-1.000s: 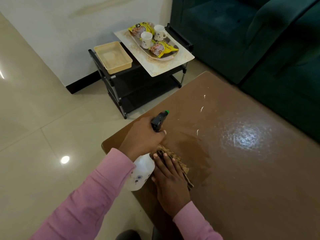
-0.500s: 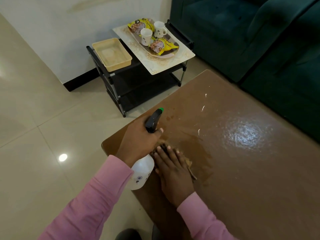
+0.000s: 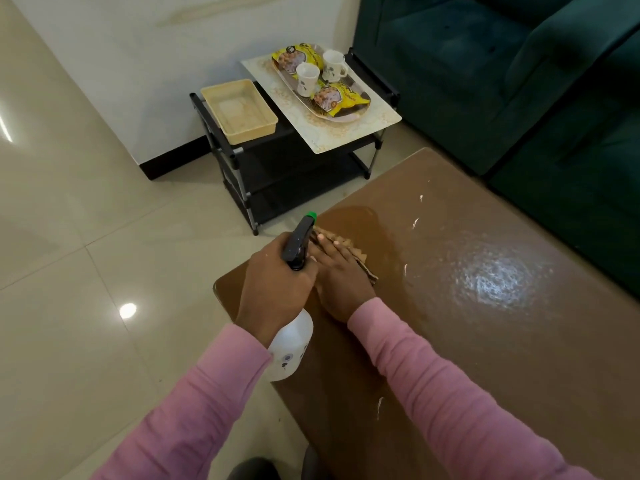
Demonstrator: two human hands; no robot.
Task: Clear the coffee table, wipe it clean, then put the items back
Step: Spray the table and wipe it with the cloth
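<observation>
Just right of the left hand (image 3: 273, 289), whose grip encloses a white plastic spray bottle (image 3: 289, 344), the right hand (image 3: 341, 282) presses, fingers spread flat, a brown cloth (image 3: 360, 259) onto the glossy brown surface (image 3: 485, 341).

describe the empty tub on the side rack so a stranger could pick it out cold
Start at the black rack against the white wall, beyond the brown coffee table's far corner. Its top carries a patterned mat with a serving tray on the sofa side; the tub sits at the other end. It is the plain beige rectangular tub, the only container there holding nothing.
</observation>
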